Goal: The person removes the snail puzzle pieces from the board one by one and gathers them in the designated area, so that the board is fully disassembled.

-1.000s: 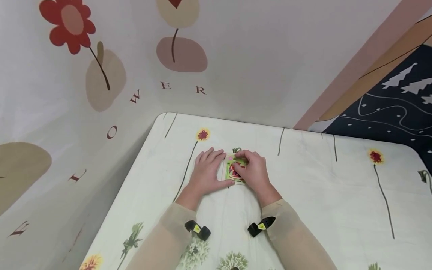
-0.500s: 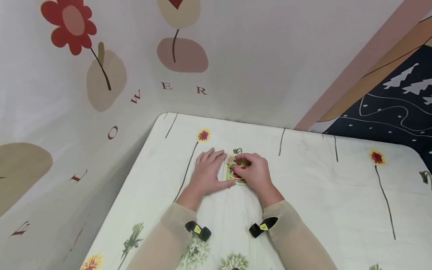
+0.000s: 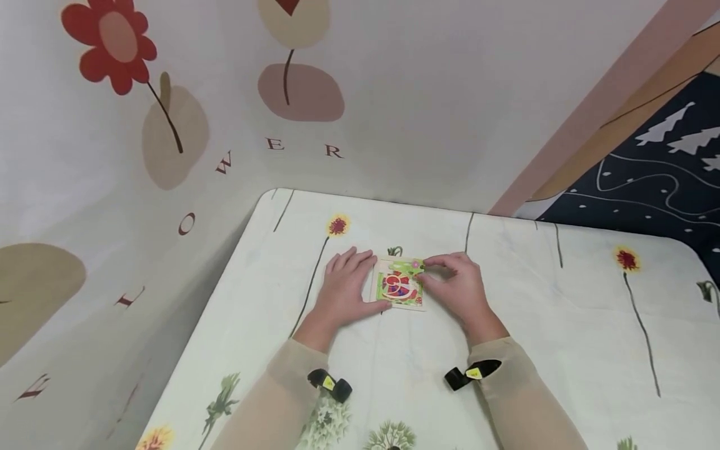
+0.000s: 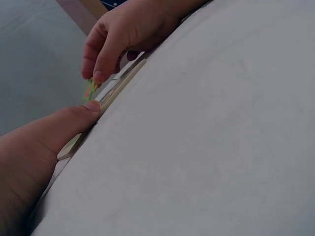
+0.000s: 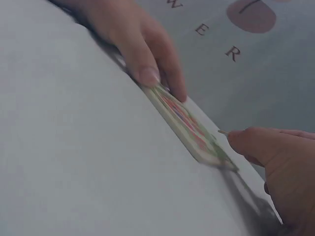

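Note:
A small wooden jigsaw puzzle board (image 3: 396, 289) lies flat on the cloth, with a red and purple picture on green. My left hand (image 3: 345, 287) lies along its left side with fingers extended, and the thumb touches the front edge in the left wrist view. At the board's upper right, my right hand (image 3: 457, 284) pinches a small green puzzle piece (image 4: 88, 91) between thumb and fingertips. That piece is held above the board, apart from it. In the right wrist view only the thin edge of the piece (image 5: 223, 132) shows.
A white floral cloth (image 3: 540, 325) covers the table. Beyond its back and left edges hangs a pale printed curtain (image 3: 416, 137) with letters and flowers. A dark tree-patterned cloth (image 3: 647, 175) is at the right.
My right hand has moved right from over the board, drawing the green piece with a pink flower from the upper left toward the upper right. My left hand has stayed still.

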